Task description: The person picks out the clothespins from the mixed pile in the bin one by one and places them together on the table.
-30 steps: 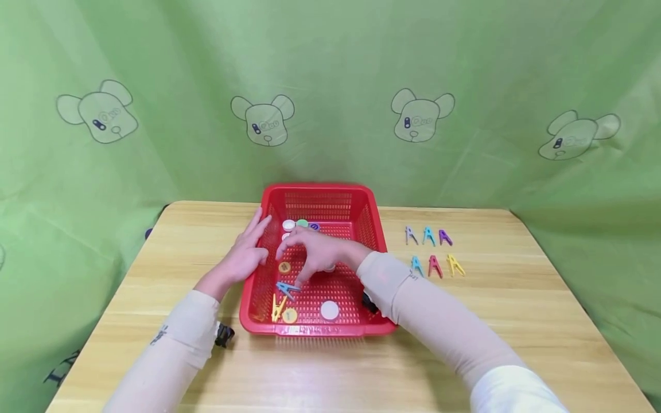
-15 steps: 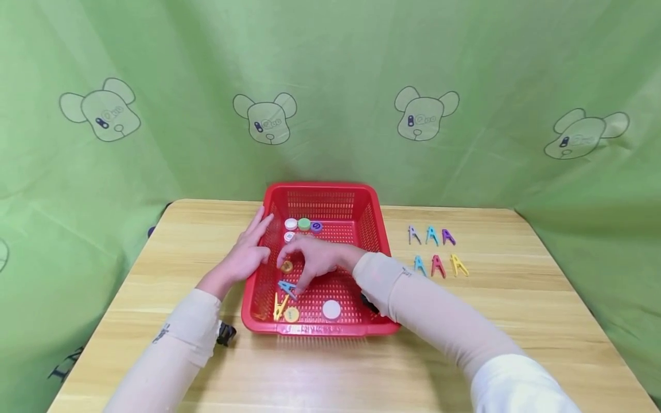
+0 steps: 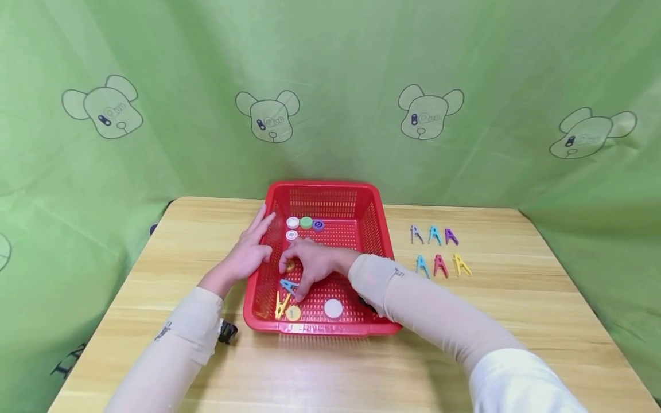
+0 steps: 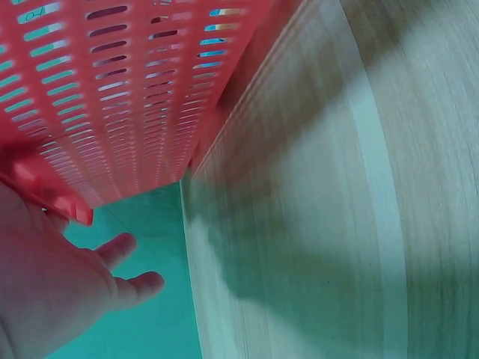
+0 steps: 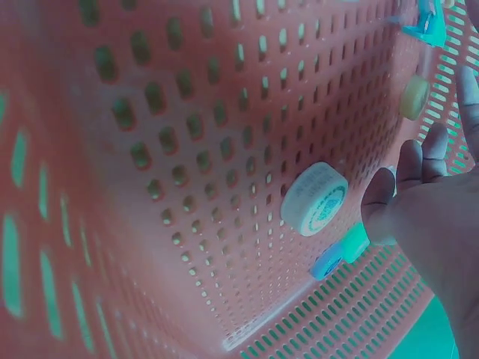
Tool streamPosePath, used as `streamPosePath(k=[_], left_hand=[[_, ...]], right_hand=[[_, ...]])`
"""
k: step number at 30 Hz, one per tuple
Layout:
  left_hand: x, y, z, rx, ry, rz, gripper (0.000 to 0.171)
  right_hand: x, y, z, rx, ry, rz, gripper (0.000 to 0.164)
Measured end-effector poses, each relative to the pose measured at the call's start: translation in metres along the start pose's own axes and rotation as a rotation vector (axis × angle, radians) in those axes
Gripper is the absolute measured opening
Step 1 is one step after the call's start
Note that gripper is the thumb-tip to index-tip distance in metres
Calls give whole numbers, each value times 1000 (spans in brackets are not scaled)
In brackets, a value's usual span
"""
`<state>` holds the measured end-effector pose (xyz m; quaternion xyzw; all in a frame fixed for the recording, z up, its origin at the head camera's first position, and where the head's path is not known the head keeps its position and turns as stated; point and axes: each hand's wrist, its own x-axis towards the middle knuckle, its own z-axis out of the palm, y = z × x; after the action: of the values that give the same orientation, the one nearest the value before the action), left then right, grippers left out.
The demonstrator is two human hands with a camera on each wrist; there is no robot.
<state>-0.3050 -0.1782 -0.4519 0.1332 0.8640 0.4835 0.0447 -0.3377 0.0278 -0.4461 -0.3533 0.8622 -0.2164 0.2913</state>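
My left hand [image 3: 247,255] rests along the left rim of a red plastic basket [image 3: 384,328], its fingers stretched along the side. Inside the basket, my right hand [image 3: 314,265] reaches down with thumb and forefinger spread around a blue clothespin [image 3: 288,285]. The thumb tip is right at the clothespin's end, and the forefinger partly covers a yellow cap [image 3: 290,266]. A yellow clothespin [image 3: 281,307] lies just nearer the front. In the right wrist view, the blue clothespin [image 5: 429,26] shows at the top edge, and my right hand's [image 5: 430,194] other fingers hang bent above the basket floor.
White [image 3: 292,222], green [image 3: 306,222] and purple caps [image 3: 318,225] line the basket's back left. A large white cap [image 3: 333,309] and a yellow cap [image 3: 293,313] lie near its front. Several clothespins [image 3: 440,266] stand in two rows on the table [image 3: 516,310] at right.
My right hand has moved down and slightly left, its thumb and forefinger coming around the blue clothespin. The left hand has kept its place on the rim. The view has shifted slightly.
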Motion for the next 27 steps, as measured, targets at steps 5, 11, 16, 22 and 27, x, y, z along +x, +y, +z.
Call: streamPosePath(k=[5,11,16,22,27], left_hand=[[-1,0,0,-1,3,-4,95],[-1,1,-1,5,5,10,94],[0,2,-2,6,11,11,95],[0,2,-2,8,10,16,95],[0,0,-1,-7,6,8,95]], right_hand=[[5,2,8,-38,-5,-5,49],[9,0,11,-51,-5,2,49],[7,-3,7,-73,4,8,47],[5,-2,6,-81,-6,6,44],[5,-1,7,-90,-14,2,45]])
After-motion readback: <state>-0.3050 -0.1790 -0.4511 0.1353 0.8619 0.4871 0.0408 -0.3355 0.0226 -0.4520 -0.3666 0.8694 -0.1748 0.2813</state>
